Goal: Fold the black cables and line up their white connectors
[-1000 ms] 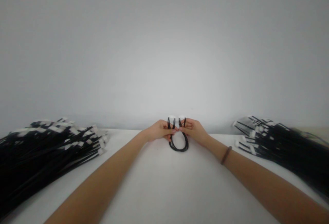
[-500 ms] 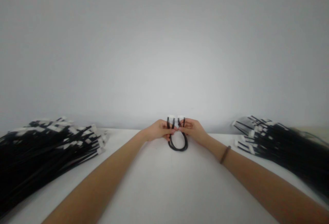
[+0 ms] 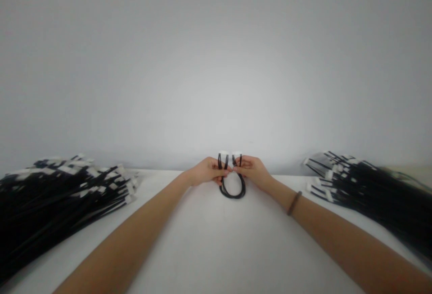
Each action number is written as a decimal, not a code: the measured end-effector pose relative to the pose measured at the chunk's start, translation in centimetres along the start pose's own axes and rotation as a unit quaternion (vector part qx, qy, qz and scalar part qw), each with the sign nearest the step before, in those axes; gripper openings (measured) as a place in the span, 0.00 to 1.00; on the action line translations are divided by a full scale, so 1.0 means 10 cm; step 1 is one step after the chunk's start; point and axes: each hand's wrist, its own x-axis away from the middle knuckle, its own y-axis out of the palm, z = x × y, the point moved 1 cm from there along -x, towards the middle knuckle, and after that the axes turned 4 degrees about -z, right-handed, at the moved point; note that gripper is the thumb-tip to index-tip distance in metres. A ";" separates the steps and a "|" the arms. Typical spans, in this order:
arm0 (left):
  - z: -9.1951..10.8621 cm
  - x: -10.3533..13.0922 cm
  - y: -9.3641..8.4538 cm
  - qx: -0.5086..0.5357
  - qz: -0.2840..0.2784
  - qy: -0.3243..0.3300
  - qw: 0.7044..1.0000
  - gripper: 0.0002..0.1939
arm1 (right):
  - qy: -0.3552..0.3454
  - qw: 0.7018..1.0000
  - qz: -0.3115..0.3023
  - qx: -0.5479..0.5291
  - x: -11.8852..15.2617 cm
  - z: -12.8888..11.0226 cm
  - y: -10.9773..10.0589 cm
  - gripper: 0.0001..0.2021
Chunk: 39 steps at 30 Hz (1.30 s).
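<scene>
Between my hands is a black cable [image 3: 233, 196] bent into a U, its curve hanging toward me. White connectors [image 3: 223, 153] top its two ends, which stand side by side with a small gap. My left hand [image 3: 209, 171] is closed on the left end just below its connector, thumb and fingers pinching the wires. On the other end, my right hand [image 3: 252, 169] pinches the wires in the same way. The fingertips of both hands nearly meet in the middle. Fine detail of the connectors is blurred.
A large pile of black cables with white connectors [image 3: 114, 181] lies on the left of the white table [image 3: 229, 244]. A similar pile [image 3: 364, 186] lies on the right. Behind the table's far edge rises a pale wall [image 3: 216, 69].
Almost nothing differs. The hands, the cable and the left pile appear slightly further left in the picture; both hands keep their hold on the cable.
</scene>
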 end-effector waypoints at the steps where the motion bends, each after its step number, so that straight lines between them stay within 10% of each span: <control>1: 0.00 0.00 0.00 -0.001 0.001 -0.001 1.000 0.19 | -0.001 1.000 -0.001 0.000 0.00 0.01 0.00 0.14; 39: -0.02 -0.01 0.00 0.002 0.001 0.006 1.000 0.18 | -0.004 1.000 -0.002 -0.016 -0.01 0.06 -0.01 0.13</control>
